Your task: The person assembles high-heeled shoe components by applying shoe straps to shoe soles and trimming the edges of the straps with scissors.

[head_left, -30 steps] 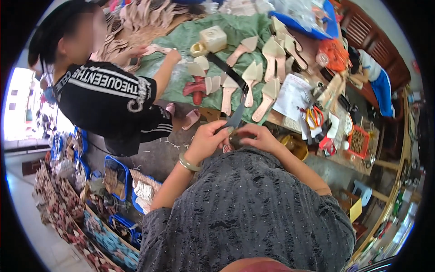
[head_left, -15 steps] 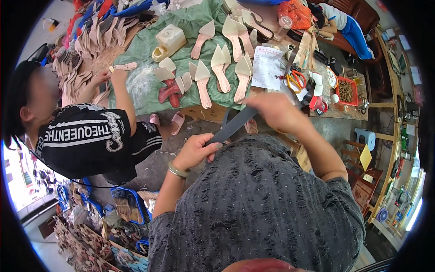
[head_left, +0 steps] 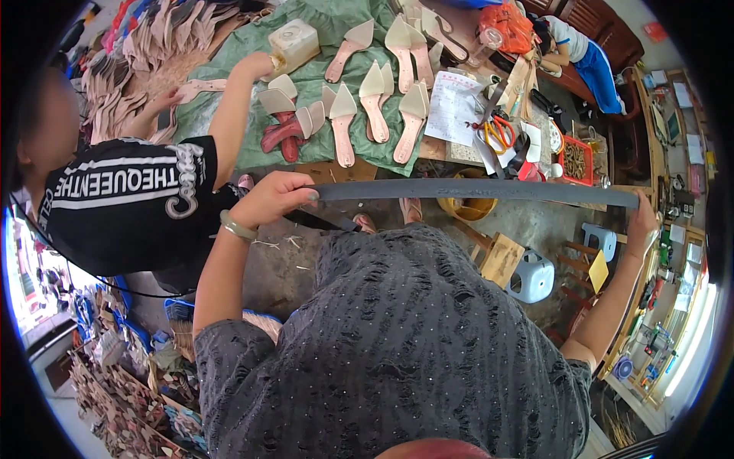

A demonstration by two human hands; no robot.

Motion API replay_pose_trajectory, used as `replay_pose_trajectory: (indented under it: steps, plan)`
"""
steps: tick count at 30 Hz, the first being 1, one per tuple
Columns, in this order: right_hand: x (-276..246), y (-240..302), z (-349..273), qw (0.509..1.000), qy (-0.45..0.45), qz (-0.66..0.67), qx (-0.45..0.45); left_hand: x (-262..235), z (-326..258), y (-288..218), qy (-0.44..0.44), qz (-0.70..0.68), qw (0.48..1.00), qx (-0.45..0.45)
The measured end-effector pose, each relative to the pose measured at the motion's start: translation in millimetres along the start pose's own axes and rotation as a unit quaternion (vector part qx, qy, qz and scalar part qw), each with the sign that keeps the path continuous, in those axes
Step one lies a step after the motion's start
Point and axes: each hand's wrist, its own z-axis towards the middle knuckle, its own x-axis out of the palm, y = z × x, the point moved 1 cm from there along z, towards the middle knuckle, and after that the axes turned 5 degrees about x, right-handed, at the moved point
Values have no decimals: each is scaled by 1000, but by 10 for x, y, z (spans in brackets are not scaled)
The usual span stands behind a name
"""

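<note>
A long, flat dark grey strip (head_left: 474,190) is stretched nearly level in front of my body, above the floor and just short of the table. My left hand (head_left: 269,200) is closed on its left end, the thumb pressed on top. At the far right my right hand (head_left: 644,216) grips the other end. From the left hand a darker length of band (head_left: 317,222) hangs below; whether it belongs to the same strip I cannot tell. Beyond the strip, several pale pointed shoe pieces (head_left: 342,126) stand on the green sheet (head_left: 302,162) over the table.
A co-worker (head_left: 126,206) at the left reaches to a yellowish plastic jug (head_left: 296,44). Orange-handled scissors (head_left: 501,134) and a paper sheet (head_left: 451,111) lie on the table. Below the strip stand a yellow bucket (head_left: 480,208), a wooden block (head_left: 502,258) and a pale blue stool (head_left: 533,277).
My hands have moved far apart, left hand leftward and right hand far right, drawing the grey strip out to full length. The co-worker's hand has moved to the jug.
</note>
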Motion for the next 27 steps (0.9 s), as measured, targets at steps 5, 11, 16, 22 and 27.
replay_pose_trajectory:
  steps: [5, 11, 16, 22, 27]
  plan:
    - [554, 184, -751, 955, 165, 116, 218, 225, 69, -128, 99, -9, 994, -50]
    - [1219, -116, -2301, 774, 605, -95, 163, -322, -522, -197, -20, -75, 996, -52]
    - [373, 2770, -625, 737, 414, 524, 104, 591, 23, -587, -33, -26, 999, 7]
    - [-143, 3934, -151, 764, 349, 535, -90, 964, 44, -876, 17, 42, 999, 9]
    - [578, 2904, -398, 794, 208, 560, 110, 613, -760, -482, -3, 49, 991, -127]
